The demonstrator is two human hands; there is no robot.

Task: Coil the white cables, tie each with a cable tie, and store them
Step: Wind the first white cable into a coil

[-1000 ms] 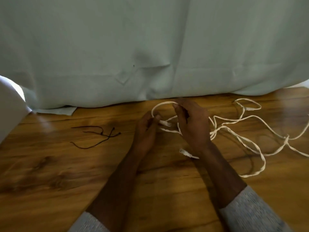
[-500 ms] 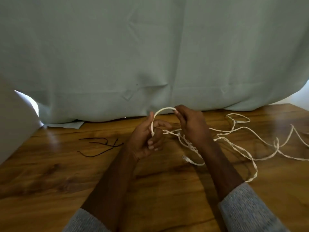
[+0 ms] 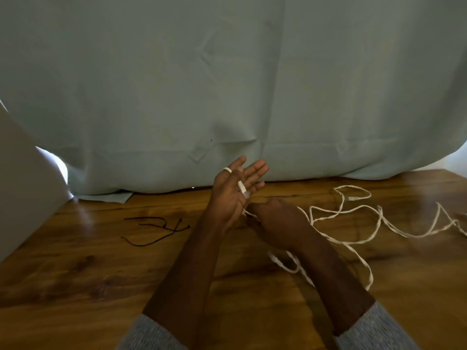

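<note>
A: Status, near to far?
B: Right hand (image 3: 274,218) pinches the white cable (image 3: 358,242), trailing across the counter (image 3: 75,286). Left hand (image 3: 233,190) has just spread, cable looped over it: coiling has begun. Cable ties (image 3: 156,231) lie untouched.

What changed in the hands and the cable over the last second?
The left hand opened upright, with the white cable now wrapped over its fingers. The right hand dropped beside the left palm, still gripping the cable. The black ties stayed on the table.
</note>
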